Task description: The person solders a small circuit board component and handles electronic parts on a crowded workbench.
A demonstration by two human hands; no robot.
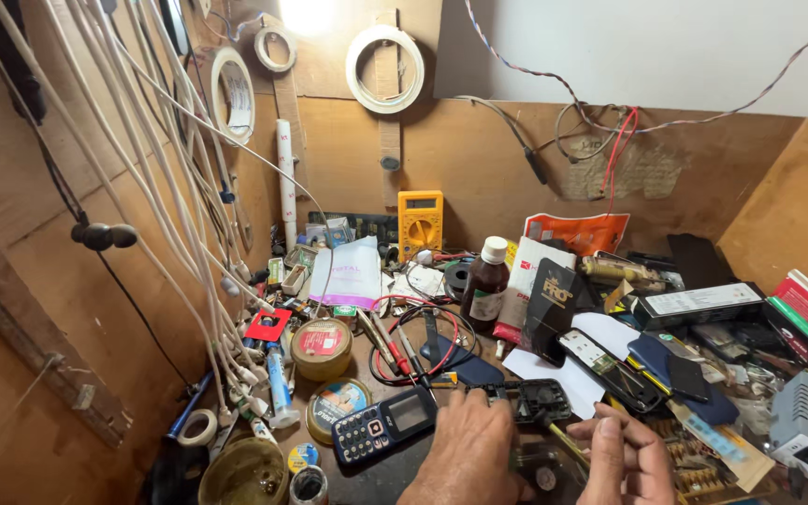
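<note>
— Black plastic, wasn't it, the piece under the hands?

— Yes. A black phone frame (542, 400) lay on the workbench (381, 472), close to the bottom edge of the view, just right of centre. The left hand (468, 449) rested palm down on its left end, fingers curled over it; how firmly it gripped I could not tell. The right hand (627, 458) had its fingers pinched shut around a thin yellow-handled tool (568, 441), whose tip pointed up towards the frame.

— And beside them?

— Just left of the left hand sat a dark blue keypad phone (383, 425), tilted, screen up. Further left were two round tins (322, 348), one behind the other, and a roll of tape (198, 427) near the wooden side wall.

— What lay beyond the frame?

— Red and black probe leads (413, 351) looped across the middle of the bench. Behind them stood a brown bottle with a white cap (488, 283), upright, with packets and flat phones (610, 369) crowded to its right. A yellow multimeter (420, 223) leaned against the back board.

— And higher up?

— White cables (170, 187) hung down the left wall, and rings of white tape (384, 68) were hooked on the back panel.
</note>
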